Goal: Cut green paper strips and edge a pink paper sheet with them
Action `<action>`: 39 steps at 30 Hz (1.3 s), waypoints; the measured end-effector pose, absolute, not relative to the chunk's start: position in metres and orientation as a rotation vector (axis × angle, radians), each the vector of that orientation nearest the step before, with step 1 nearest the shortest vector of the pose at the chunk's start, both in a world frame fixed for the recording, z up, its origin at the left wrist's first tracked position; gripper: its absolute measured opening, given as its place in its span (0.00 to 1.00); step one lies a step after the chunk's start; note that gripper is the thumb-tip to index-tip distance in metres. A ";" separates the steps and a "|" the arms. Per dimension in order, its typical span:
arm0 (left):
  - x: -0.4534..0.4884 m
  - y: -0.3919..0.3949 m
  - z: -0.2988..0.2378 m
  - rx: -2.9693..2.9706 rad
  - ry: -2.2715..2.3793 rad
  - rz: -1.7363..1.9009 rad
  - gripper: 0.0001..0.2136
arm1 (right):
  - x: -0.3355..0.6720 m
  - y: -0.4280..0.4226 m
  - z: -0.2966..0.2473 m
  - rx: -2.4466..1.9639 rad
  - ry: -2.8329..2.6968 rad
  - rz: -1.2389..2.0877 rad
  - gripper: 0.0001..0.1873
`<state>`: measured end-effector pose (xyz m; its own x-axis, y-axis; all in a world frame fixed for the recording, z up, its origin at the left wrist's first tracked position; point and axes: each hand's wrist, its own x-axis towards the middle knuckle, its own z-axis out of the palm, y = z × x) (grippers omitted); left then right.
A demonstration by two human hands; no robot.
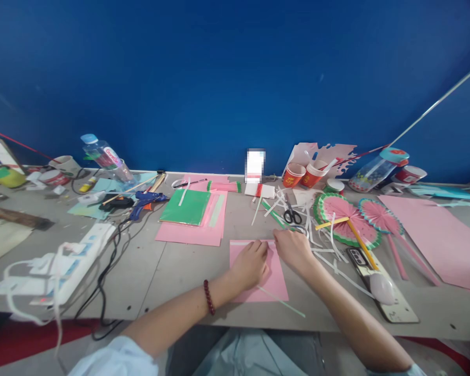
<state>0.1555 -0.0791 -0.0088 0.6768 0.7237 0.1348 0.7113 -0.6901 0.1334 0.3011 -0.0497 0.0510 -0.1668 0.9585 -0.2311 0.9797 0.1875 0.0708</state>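
A pink paper sheet [274,290] lies on the table in front of me, with a narrow white strip [238,243] along its far edge. My left hand [253,263] rests on the sheet with its fingers curled down. From beneath this hand a thin pale green strip [285,305] runs out past the sheet's near right corner; where the strip meets the fingers is hidden. Close by, my right hand [293,248] is closed at the sheet's far right corner. Its fingertips are too covered to show what lies between them.
Scissors [292,214] and loose white paper strips [329,256] lie beyond my right hand. Pink folded fans [348,219] and a phone [387,292] are on the right. A green paper pack [186,207], glue gun [147,201] and power strip [78,261] stand left.
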 end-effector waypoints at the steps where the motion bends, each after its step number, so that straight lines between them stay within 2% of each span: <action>1: 0.156 -0.080 -0.009 2.798 1.206 0.303 0.13 | 0.302 -0.050 0.051 1.867 2.244 -0.137 0.14; 5: 0.155 -0.081 -0.009 2.751 1.192 0.402 0.20 | 0.307 -0.051 0.048 1.873 2.271 -0.140 0.11; 10: 0.156 -0.081 -0.007 2.744 1.215 0.381 0.19 | 0.313 -0.053 0.043 1.892 2.284 -0.186 0.10; 16: 0.157 -0.080 -0.009 2.791 1.208 0.352 0.23 | 0.320 -0.059 0.037 1.973 2.389 -0.276 0.09; 25: 0.164 -0.080 -0.004 2.812 1.240 0.304 0.18 | 0.326 -0.063 0.032 2.055 2.447 -0.362 0.11; 32: 0.165 -0.080 -0.004 2.823 1.272 0.320 0.21 | 0.330 -0.066 0.024 2.087 2.499 -0.347 0.12; 39: 0.166 -0.080 -0.003 2.874 1.255 0.304 0.17 | 0.330 -0.069 0.020 2.100 2.550 -0.336 0.12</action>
<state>0.1661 -0.0801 -0.0031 0.6642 0.7256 0.1795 0.7274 -0.6828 0.0685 0.3301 -0.0686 0.0202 -0.1905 0.9816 0.0099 0.9456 0.1862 -0.2669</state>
